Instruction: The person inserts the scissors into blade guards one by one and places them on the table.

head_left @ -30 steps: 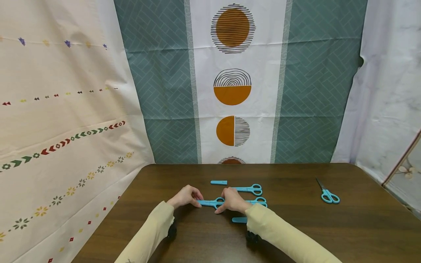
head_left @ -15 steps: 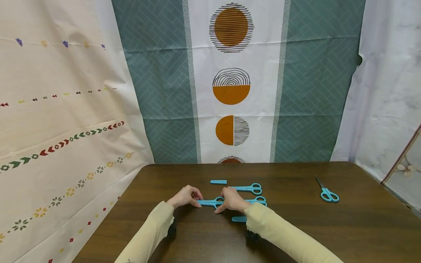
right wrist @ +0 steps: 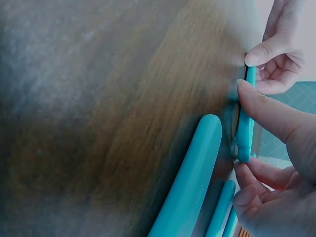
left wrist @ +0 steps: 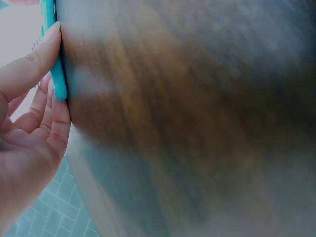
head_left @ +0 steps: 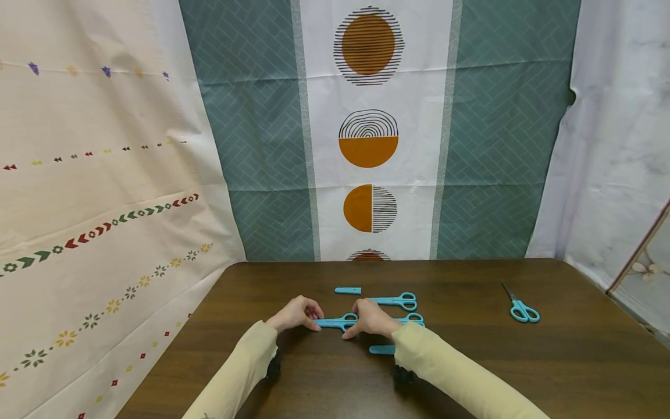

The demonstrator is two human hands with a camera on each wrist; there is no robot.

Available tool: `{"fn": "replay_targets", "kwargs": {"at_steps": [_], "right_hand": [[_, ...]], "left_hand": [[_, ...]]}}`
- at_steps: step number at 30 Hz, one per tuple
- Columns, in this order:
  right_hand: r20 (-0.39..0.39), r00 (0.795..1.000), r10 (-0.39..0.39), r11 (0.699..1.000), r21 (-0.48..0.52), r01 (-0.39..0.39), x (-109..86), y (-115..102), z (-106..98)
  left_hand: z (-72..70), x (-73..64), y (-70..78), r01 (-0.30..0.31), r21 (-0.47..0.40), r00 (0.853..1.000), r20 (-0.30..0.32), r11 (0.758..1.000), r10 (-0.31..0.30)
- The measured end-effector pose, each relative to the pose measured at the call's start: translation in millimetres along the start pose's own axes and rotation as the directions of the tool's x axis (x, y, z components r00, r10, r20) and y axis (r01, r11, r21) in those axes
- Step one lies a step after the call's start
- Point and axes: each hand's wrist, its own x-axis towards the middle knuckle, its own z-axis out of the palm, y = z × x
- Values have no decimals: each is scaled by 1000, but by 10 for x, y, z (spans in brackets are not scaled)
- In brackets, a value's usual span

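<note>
A pair of light-blue scissors (head_left: 332, 323) with a matching blade cover lies on the brown table, tip pointing left. My left hand (head_left: 295, 313) pinches its covered tip end between thumb and fingers; the left wrist view shows the thumb (left wrist: 37, 61) on the cover. My right hand (head_left: 370, 319) holds the handle loops, the thumb on one side and fingertips at the handle's end in the right wrist view. Behind my right hand lie two more scissors, one farther back (head_left: 403, 301) and one partly hidden (head_left: 415, 319).
A loose blade cover (head_left: 348, 290) lies toward the back of the table (head_left: 445, 384). Another light-blue cover (head_left: 381, 350) lies in front, partly hidden by the right sleeve. Scissors with a bare dark blade (head_left: 523, 312) lie far right. Patterned cloths hang behind and left.
</note>
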Motion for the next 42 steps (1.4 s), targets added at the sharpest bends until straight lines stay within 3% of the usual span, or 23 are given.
{"fn": "replay_targets", "kwargs": {"at_steps": [7, 13, 22, 33, 42], "right_hand": [[15, 999, 29, 999, 37, -30, 4, 6, -35], [-19, 1000, 12, 995, 95, -10, -15, 27, -95], [-77, 997, 31, 988, 152, -19, -52, 76, -186], [-104, 992, 67, 962, 269, -36, -150, 182, -353], [-113, 982, 149, 929, 356, -100, -218, 273, -454]], "left_hand": [[0, 13, 3, 14, -4, 1000, -1, 1000, -14], [1, 19, 29, 10, -20, 1000, 0, 1000, -10], [-57, 67, 101, -1, 23, 998, -61, 1000, 2], [-23, 166, 191, -13, -24, 996, -85, 1000, 10], [30, 220, 295, -74, -51, 994, -84, 996, 70]]}}
